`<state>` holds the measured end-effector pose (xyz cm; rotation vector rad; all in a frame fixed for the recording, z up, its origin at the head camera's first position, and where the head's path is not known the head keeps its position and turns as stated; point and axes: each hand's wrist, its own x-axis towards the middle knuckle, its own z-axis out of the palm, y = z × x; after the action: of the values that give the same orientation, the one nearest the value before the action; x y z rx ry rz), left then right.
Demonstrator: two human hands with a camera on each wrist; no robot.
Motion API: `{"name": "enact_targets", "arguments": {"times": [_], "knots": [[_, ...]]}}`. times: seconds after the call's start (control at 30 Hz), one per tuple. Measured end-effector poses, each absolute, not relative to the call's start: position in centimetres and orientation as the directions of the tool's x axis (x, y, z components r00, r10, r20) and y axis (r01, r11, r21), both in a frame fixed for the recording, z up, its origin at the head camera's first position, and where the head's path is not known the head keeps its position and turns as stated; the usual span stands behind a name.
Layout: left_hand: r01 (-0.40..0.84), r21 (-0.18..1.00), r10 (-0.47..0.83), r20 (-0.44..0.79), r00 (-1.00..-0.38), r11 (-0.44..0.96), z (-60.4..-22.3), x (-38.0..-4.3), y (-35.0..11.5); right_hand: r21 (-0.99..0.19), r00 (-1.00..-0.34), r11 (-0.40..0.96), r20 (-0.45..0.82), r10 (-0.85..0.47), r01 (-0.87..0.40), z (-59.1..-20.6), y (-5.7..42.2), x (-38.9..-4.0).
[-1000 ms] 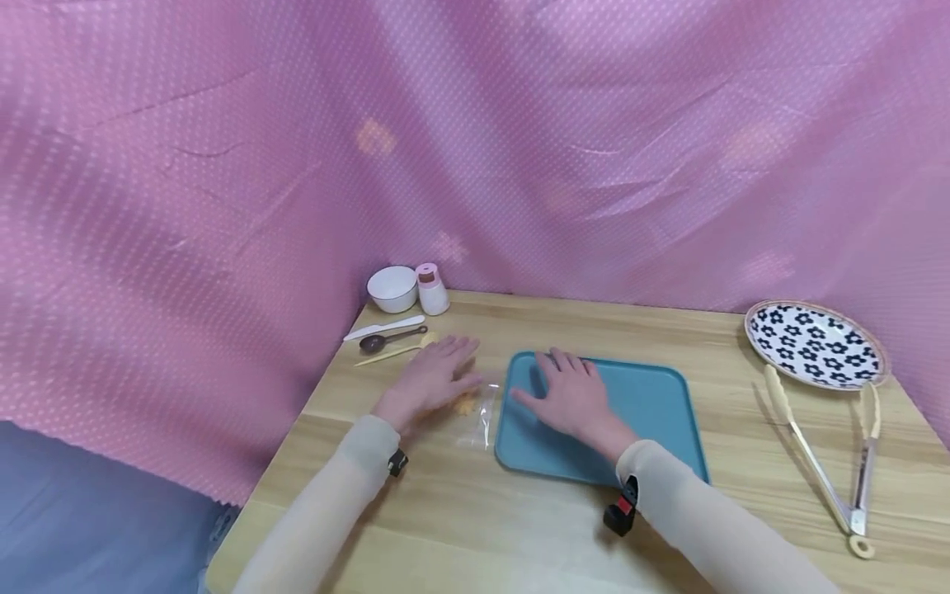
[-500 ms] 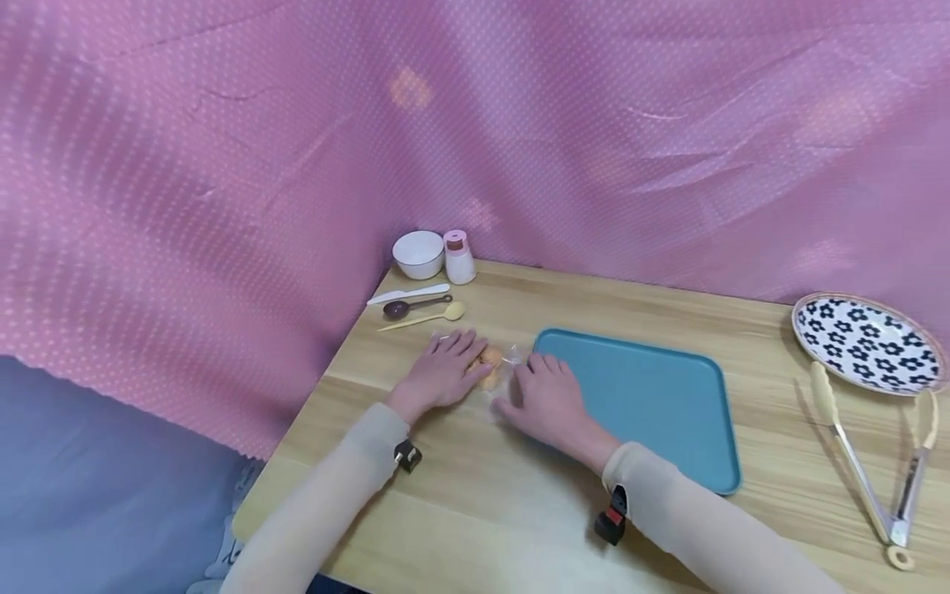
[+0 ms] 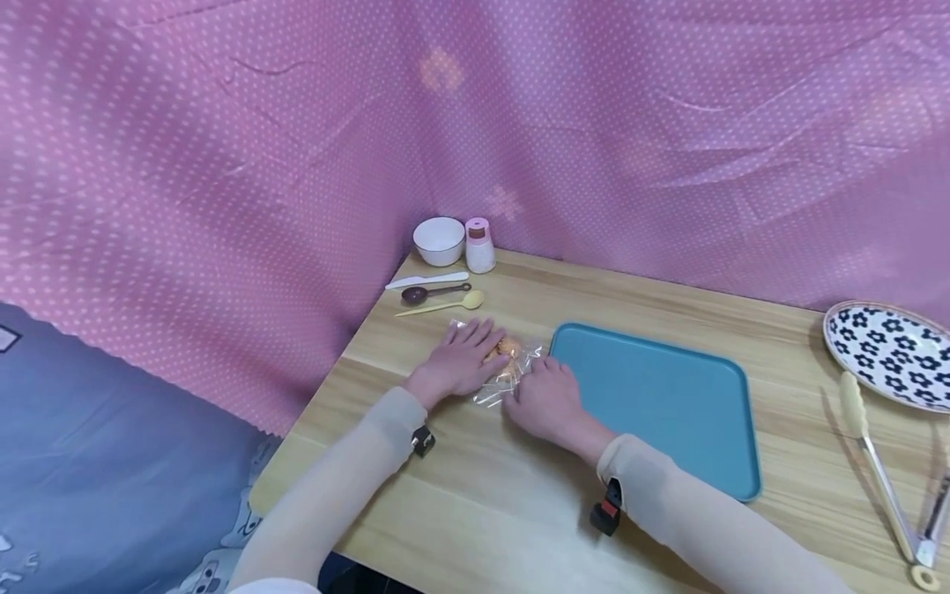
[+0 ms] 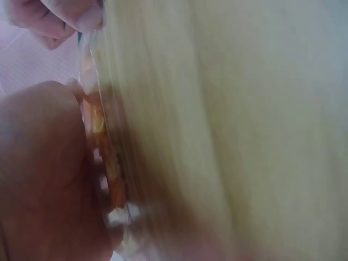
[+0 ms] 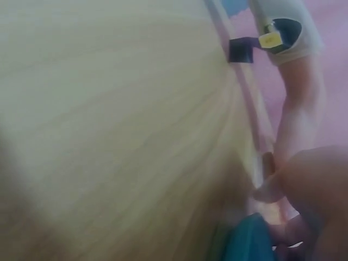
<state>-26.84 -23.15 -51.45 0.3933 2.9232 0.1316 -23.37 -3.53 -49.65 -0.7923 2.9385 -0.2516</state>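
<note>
The right hand looks to pinch the edge of a clear bag with curled fingers. The left hand rests on it, fingers straight. The clear bag lies on the pale wood tabletop, just left of a blue tray. It is held now, but the orange food looks still inside; I cannot tell if any side is open. Farther back are a yellow spoon and a white bowl. Pink dotted cloth hangs behind.
</note>
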Motion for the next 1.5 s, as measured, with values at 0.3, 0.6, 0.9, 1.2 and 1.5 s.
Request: {"name": "enact_targets", "arguments": {"times": [0.3,0.6,0.9,1.2,1.5], "knots": [[0.253,0.118,0.274,-0.226,-0.935,0.960,-50.7,-26.6,-23.1,-0.154,-0.857,0.856,-0.080,-0.509,-0.494,-49.1,-3.8,-23.1],[0.240,0.110,0.262,-0.270,-0.927,0.964,-51.3,-27.0,-23.0,-0.173,-0.859,0.850,-0.039,-0.511,-0.498,-49.2,-3.8,-22.9],[0.201,0.128,0.232,-0.321,-0.918,0.971,-52.0,-27.6,-23.2,-0.161,-0.852,0.842,-0.008,-0.523,-0.515,-49.1,-3.8,-22.8],[0.243,0.090,0.259,-0.264,-0.929,0.966,-51.0,-26.6,-23.2,-0.173,-0.851,0.842,-0.035,-0.523,-0.511,-49.1,-3.7,-22.8],[0.249,0.111,0.270,-0.262,-0.926,0.962,-50.7,-26.4,-23.3,-0.239,-0.844,0.823,-0.027,-0.536,-0.515,-49.4,-3.1,-23.0]]}}
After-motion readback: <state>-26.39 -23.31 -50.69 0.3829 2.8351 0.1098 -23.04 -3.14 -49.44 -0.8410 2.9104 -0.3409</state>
